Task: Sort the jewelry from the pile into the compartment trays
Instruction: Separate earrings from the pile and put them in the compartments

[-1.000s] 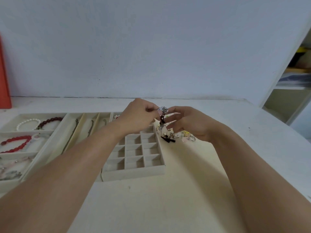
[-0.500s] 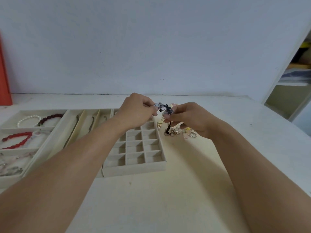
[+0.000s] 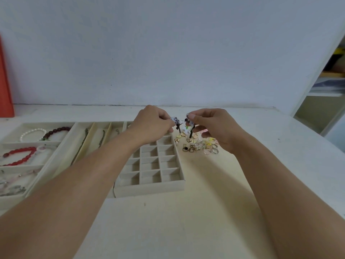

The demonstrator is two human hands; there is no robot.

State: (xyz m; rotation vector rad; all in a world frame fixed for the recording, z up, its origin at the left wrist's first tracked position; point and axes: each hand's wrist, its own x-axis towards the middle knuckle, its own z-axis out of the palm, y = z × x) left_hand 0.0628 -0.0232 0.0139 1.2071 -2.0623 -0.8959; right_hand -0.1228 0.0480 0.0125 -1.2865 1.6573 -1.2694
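My left hand [image 3: 152,124] pinches one white drop earring [image 3: 176,122] with a dark tassel hanging from it. My right hand [image 3: 214,128] pinches its matching earring [image 3: 190,124], a few centimetres to the right. Both are held above the table, over the far right corner of the small-grid tray [image 3: 155,186]. The jewelry pile [image 3: 197,144], made of small gold and pastel earrings and rings, lies on the table just below my right hand, beside the tray's right wall.
A tray with long slots [image 3: 93,128] holds thin chains. Left of it a tray [image 3: 11,144] holds a pearl bracelet [image 3: 31,132], a dark red one [image 3: 56,130] and a bright red one [image 3: 20,156]. An orange object [image 3: 5,90] stands far left; shelves [image 3: 324,94] far right.
The two earrings, held together between both hands before, have been pulled apart. Each hand now holds one, and both hands have risen slightly above the pile.
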